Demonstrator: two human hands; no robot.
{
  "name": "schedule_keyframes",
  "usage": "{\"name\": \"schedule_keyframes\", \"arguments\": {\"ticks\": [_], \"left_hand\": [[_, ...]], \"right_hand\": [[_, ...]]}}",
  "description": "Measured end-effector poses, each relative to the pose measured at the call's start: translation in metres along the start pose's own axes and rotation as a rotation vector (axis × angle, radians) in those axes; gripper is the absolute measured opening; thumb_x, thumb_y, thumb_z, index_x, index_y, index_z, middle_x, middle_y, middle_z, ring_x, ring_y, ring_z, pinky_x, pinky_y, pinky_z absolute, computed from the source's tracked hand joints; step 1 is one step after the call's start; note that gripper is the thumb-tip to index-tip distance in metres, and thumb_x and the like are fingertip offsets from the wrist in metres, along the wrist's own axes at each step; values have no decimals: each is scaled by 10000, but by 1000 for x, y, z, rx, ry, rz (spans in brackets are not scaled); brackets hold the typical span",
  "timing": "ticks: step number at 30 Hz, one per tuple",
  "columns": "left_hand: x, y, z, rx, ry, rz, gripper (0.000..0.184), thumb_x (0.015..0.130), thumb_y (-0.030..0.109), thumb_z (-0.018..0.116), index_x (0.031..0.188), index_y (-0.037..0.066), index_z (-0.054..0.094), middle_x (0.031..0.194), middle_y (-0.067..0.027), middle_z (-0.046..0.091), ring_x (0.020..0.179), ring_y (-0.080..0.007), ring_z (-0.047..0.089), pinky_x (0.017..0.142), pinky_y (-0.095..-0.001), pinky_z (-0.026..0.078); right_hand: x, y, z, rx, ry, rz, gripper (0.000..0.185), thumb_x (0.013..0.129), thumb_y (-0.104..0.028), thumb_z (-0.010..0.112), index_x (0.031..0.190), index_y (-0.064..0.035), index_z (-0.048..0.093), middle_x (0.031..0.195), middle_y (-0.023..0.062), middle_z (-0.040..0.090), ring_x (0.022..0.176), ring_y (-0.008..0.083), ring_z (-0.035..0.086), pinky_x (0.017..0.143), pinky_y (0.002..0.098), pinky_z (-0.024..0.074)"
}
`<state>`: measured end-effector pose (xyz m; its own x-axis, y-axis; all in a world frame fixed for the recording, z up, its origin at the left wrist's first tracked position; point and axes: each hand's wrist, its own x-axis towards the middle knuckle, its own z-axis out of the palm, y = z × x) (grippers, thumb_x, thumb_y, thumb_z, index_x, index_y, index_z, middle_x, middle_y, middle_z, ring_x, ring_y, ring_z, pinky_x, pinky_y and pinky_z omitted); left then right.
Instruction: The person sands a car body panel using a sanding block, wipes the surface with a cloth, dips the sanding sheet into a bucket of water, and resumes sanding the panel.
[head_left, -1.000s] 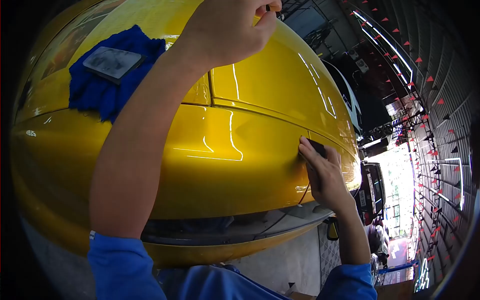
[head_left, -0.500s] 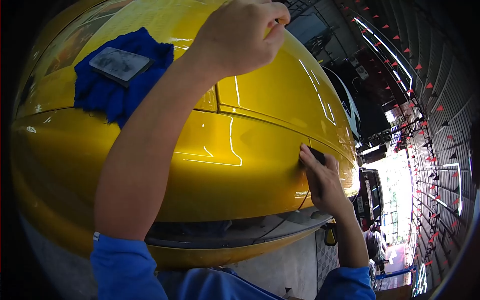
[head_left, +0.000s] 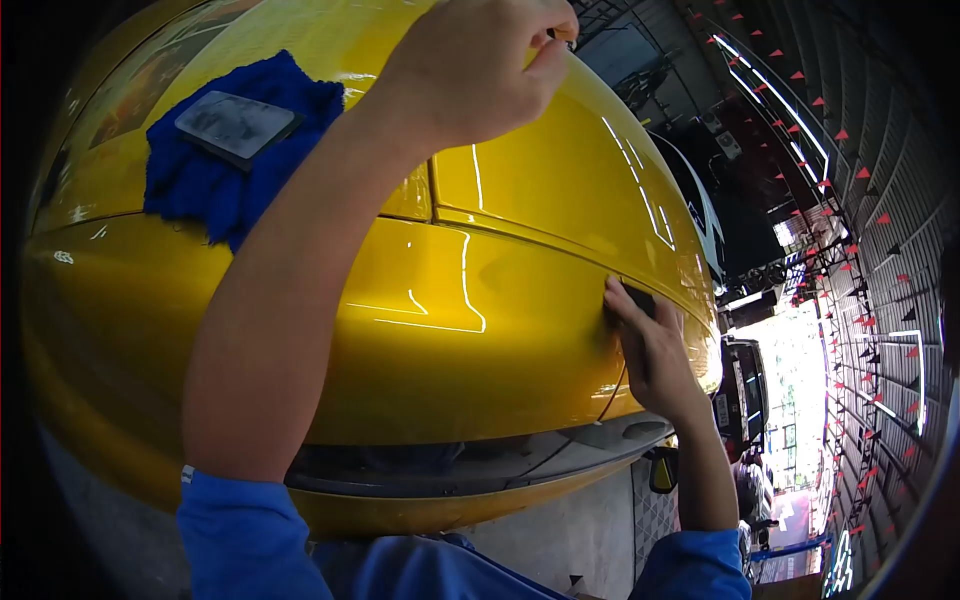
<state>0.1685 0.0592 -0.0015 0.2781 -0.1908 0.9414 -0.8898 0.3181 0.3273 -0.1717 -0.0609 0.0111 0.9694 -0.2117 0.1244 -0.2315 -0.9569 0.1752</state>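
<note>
The glossy yellow car body (head_left: 540, 290) curves in front of me. My right hand (head_left: 658, 362) presses a flat black pad (head_left: 638, 297) against the panel, near a seam at its right end; the fingers partly cover the pad. Above the panel, my left hand (head_left: 500, 75) is raised at the top of the view with its fingers curled into a pinch. What it holds, if anything, I cannot make out. To the left, a blue cloth (head_left: 180, 185) lies on the car with a grey, smudged rectangular block (head_left: 235, 122) on top.
A dark glass strip (head_left: 420, 462) runs along the car's near edge. On the right are a dark vehicle (head_left: 738, 395), a white car (head_left: 700, 210) and a bright doorway (head_left: 795, 400). Strings of small red flags hang under the roof (head_left: 890, 260).
My right hand and the black pad have shifted slightly up and to the right along the panel. My left hand stays raised, its forearm slightly further left.
</note>
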Motion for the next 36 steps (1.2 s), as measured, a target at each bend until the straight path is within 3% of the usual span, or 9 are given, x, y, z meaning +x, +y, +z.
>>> {"name": "schedule_keyframes", "arguments": {"ticks": [6,9,14,18,21,24,27,30,36], "left_hand": [[3,5,-5,-29,-16,-21,194,916,120,625,1002,-35,703,999,-212,710,948,-375,688,867,-425,558],[-1,3,0,-12,77,104,191,915,115,623,997,-39,700,1004,-212,709,956,-376,687,879,-424,557],[-2,5,3,-43,-16,9,187,913,112,628,993,-40,700,1022,-212,713,971,-380,688,883,-423,558],[2,-3,4,-11,45,87,182,910,112,635,997,-32,704,1016,-209,712,955,-374,691,856,-420,564],[1,0,3,1,9,11,185,912,120,632,997,-28,705,997,-205,706,929,-370,696,826,-421,569],[1,-5,5,-29,32,64,190,914,128,629,998,-25,704,990,-202,702,911,-377,697,811,-426,570],[2,-5,8,52,68,79,164,933,114,648,1056,28,715,913,-80,703,640,-178,627,587,-308,506],[1,-2,11,-67,53,-23,164,925,111,639,1047,29,710,919,-94,709,640,-220,640,619,-340,518],[2,-11,20,84,172,149,153,918,112,659,1029,20,709,913,-96,701,631,-221,630,642,-349,525]], "right_hand": [[9,9,-1,38,-38,3,586,898,30,605,1467,-88,524,1528,98,558,1226,357,533,1082,463,367],[-6,2,-4,-9,-23,-53,587,899,21,604,1471,-86,518,1519,99,565,1231,353,532,1083,462,369],[7,9,1,-30,-44,-31,691,839,23,649,1502,-96,493,1548,91,540,1244,347,523,1099,470,361],[-5,3,-3,-70,-34,-86,604,894,0,624,1478,-85,497,1519,105,562,1192,366,526,1085,461,365],[12,7,-3,-45,-35,-29,599,903,-7,621,1484,-92,500,1530,104,553,1207,363,535,1084,467,365],[5,-2,-6,-40,-56,-9,595,895,11,606,1474,-84,507,1519,122,557,1254,371,525,1081,473,370],[7,4,-3,-61,-41,-64,574,895,18,594,1457,-68,513,1514,131,560,1253,372,527,1080,469,371],[13,5,-4,-19,-64,35,573,895,16,598,1456,-63,515,1513,116,568,1267,360,534,1090,468,369],[8,11,-2,-90,-18,-37,564,900,14,602,1452,-80,528,1497,112,582,1204,370,540,1046,464,385]]}}
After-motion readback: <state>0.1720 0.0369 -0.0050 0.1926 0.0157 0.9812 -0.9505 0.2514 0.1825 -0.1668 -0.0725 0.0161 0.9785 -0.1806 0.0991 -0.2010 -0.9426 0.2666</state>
